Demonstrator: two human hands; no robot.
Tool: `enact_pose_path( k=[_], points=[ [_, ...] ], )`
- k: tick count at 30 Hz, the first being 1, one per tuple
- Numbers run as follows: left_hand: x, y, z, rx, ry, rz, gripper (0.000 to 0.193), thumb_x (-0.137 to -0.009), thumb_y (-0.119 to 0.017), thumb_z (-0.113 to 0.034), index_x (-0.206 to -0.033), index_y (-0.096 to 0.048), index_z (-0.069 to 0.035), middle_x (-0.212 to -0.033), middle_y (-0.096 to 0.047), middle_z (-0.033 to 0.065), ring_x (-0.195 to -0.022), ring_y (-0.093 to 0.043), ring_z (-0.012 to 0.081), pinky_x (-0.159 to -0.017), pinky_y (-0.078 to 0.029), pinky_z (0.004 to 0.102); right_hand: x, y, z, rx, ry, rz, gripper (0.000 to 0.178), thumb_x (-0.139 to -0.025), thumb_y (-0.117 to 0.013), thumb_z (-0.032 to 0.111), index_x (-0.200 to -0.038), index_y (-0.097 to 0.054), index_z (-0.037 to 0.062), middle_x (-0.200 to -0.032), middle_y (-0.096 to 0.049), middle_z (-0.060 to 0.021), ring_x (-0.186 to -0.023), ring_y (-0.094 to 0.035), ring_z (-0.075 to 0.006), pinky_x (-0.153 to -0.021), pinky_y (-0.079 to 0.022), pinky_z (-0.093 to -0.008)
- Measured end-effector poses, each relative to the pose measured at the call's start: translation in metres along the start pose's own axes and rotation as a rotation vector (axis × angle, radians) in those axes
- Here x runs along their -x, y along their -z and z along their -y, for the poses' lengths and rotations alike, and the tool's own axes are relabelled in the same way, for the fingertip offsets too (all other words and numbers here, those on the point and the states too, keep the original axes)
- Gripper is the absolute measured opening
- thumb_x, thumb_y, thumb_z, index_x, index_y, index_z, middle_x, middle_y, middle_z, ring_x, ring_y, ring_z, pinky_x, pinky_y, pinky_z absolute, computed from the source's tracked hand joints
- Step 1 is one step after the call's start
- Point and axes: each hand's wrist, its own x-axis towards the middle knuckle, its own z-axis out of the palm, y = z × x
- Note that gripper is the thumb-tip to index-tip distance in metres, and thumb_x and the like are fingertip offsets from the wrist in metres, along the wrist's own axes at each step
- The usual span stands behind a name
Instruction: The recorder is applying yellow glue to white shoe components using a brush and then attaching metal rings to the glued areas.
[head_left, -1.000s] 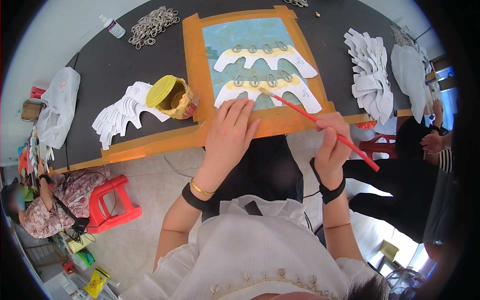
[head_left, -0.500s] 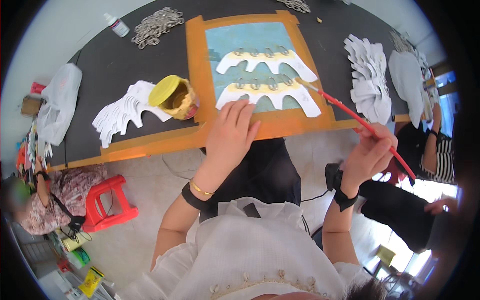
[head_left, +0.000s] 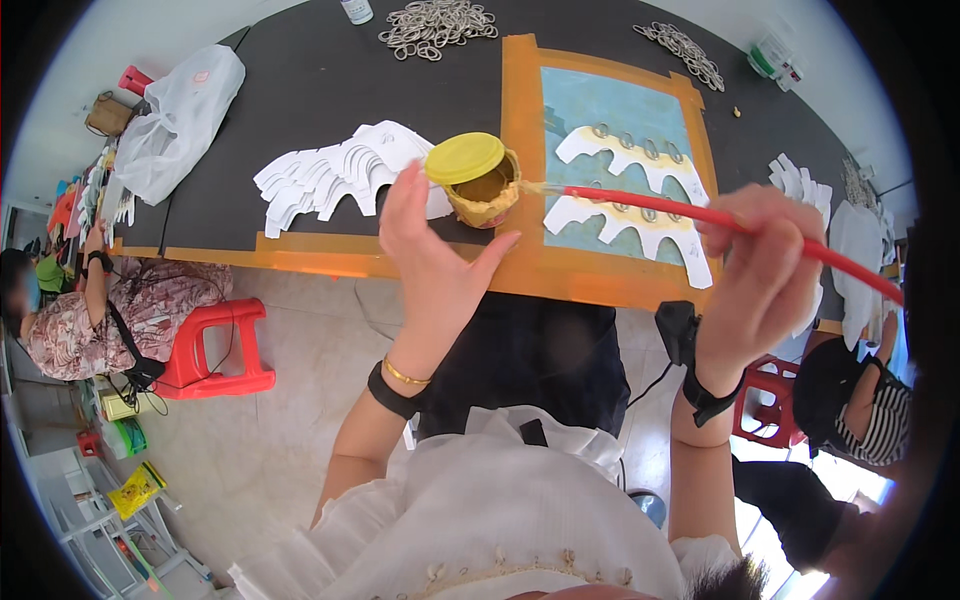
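My right hand grips a long red-handled brush, its bristle end at the glue-crusted rim of a small pot. A round yellow lid lies tilted across the pot's top, leaving part of the brownish-yellow contents visible. My left hand is open, thumb and fingers spread, just in front of the pot; whether it touches it I cannot tell. Right of the pot, two arched white cut-outs, an upper one and a lower one, lie on a blue sheet, with metal rings along their yellow-smeared upper edges.
Left of the pot is a pile of white cut-outs; another pile sits far right. Metal rings are heaped at the back. A plastic bag rests at left. Co-workers sit on both sides, near red stools.
The brush has moved left, from the cut-outs to the pot. My left hand has left the lower cut-out and opened near the pot. The view has turned left.
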Motion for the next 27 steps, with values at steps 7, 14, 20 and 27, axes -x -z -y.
enact_pose_path(
  k=[7, 14, 20, 27],
  points=[
    [-0.002, -0.011, 0.013, -0.185, -0.011, 0.055, 0.098, -0.065, -0.085, -0.030, -0.140, -0.028, -0.001, -0.133, -0.044, 0.0181, -0.125, -0.040, 0.0330, -0.102, -0.024, 0.0469, -0.016, -0.051, -0.005, 0.157, -0.122, 0.292, 0.003, -0.091, -0.057, 0.002, -0.091, -0.057, -0.0013, -0.081, -0.059, -0.0072, -0.061, -0.056, -0.0178, -0.056, -0.043, -0.0252],
    [-0.003, -0.013, 0.012, -0.155, -0.039, 0.033, 0.091, -0.069, -0.082, -0.024, -0.141, -0.028, -0.005, -0.137, -0.039, 0.0154, -0.122, -0.042, 0.0331, -0.098, -0.026, 0.0497, -0.013, -0.077, -0.023, 0.188, -0.046, 0.431, 0.006, -0.087, -0.062, 0.003, -0.089, -0.057, 0.0001, -0.081, -0.061, -0.0103, -0.068, -0.060, -0.0281, -0.060, -0.048, -0.0322],
    [0.000, -0.015, 0.012, -0.164, -0.036, 0.032, 0.089, -0.070, -0.082, -0.023, -0.140, -0.029, -0.007, -0.138, -0.038, 0.0175, -0.122, -0.042, 0.0332, -0.099, -0.027, 0.0517, -0.011, -0.058, -0.010, 0.104, -0.121, 0.451, 0.005, -0.088, -0.060, 0.003, -0.089, -0.057, -0.0013, -0.082, -0.062, -0.0107, -0.065, -0.059, -0.0242, -0.059, -0.046, -0.0287],
    [0.001, -0.012, 0.010, -0.128, -0.030, 0.052, 0.095, -0.069, -0.083, -0.021, -0.142, -0.026, -0.004, -0.144, -0.030, 0.0201, -0.132, -0.031, 0.0374, -0.106, -0.025, 0.0479, -0.009, -0.020, -0.005, -0.020, -0.179, 0.110, 0.024, -0.101, -0.043, 0.015, -0.088, -0.056, -0.0017, -0.076, -0.059, -0.0066, -0.064, -0.053, -0.0092, -0.059, -0.043, -0.0234]
  ],
)
